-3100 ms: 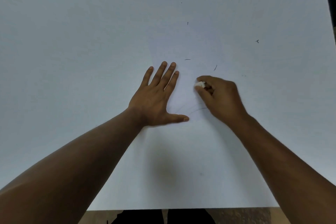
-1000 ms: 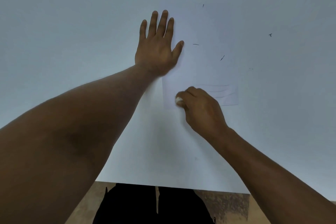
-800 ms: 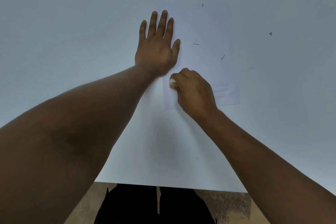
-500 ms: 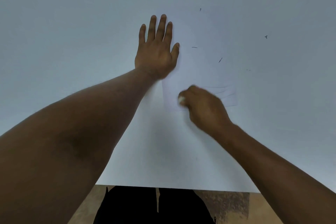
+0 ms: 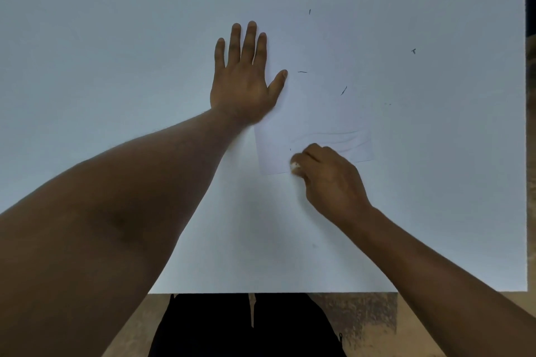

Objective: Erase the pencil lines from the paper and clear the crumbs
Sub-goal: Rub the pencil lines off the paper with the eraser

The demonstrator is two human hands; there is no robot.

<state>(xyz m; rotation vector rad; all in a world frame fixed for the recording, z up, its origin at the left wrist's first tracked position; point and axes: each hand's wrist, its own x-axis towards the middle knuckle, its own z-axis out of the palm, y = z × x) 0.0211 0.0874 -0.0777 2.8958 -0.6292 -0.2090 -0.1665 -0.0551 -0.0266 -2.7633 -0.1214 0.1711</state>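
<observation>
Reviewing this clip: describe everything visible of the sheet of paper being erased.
The sheet of paper is white, thin and rectangular, lying flat on the white table, its edges barely distinct. Faint pencil lines curve across its near part. Dark eraser crumbs lie on its middle. The left hand presses flat over its left edge; the right hand pinches a white eraser against the near edge.

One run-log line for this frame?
left hand flat on paper | right hand pinching eraser at paper's near edge | crumbs uncleared
</observation>
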